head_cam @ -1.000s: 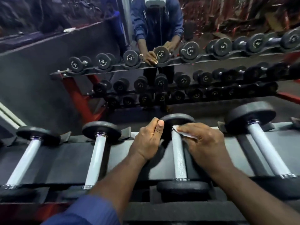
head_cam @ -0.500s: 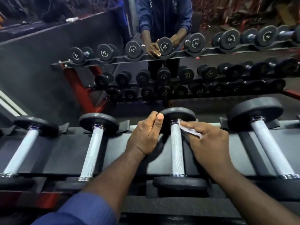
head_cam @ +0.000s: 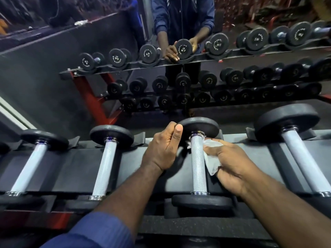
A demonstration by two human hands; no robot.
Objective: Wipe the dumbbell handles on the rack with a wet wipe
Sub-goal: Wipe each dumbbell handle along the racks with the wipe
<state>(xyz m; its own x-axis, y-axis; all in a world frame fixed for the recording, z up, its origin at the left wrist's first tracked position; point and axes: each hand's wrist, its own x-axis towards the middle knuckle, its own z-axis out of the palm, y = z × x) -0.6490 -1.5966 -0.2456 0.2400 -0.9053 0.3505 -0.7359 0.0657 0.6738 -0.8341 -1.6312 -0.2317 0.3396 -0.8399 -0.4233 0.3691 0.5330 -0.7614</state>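
Several dumbbells lie side by side on a dark rack, silver knurled handles pointing toward me. At the middle dumbbell, my left hand curls round the edge of the far black weight plate. My right hand holds a white wet wipe against the right side of that handle, near its far end. Other dumbbells rest to the left and to the right.
A mirror behind the rack reflects a person in a blue top and more tiers of black dumbbells on a red frame. Another dumbbell lies at the far left.
My right hand has moved down along the right side of the middle handle, and more of the wipe shows spread against it. My left hand keeps its hold on the far plate.
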